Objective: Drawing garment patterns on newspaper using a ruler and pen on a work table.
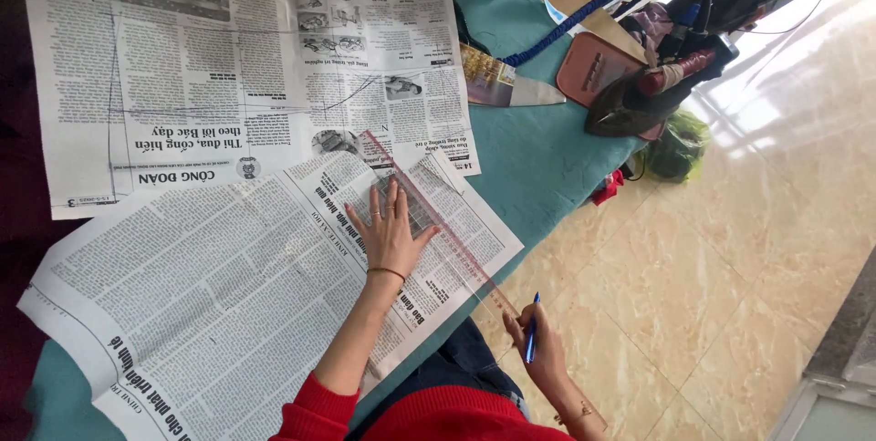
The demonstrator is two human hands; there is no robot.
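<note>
A blue pen [532,328] is gripped in the right hand [540,350], off the counter [538,154] edge. A clear ruler [436,218] is pinned flat on the near newspaper sheet [228,277] by the spread left hand [391,233], keeping it steady. Farther: 1 marked newspaper [228,58], an iron [643,94].

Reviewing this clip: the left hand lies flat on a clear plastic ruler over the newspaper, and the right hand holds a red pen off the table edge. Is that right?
Not quite: the pen is blue, not red. The head view shows the left hand pressed flat on the clear plastic ruler over the printed newspaper sheet, while the right hand holds a blue pen beyond the table edge.
</note>
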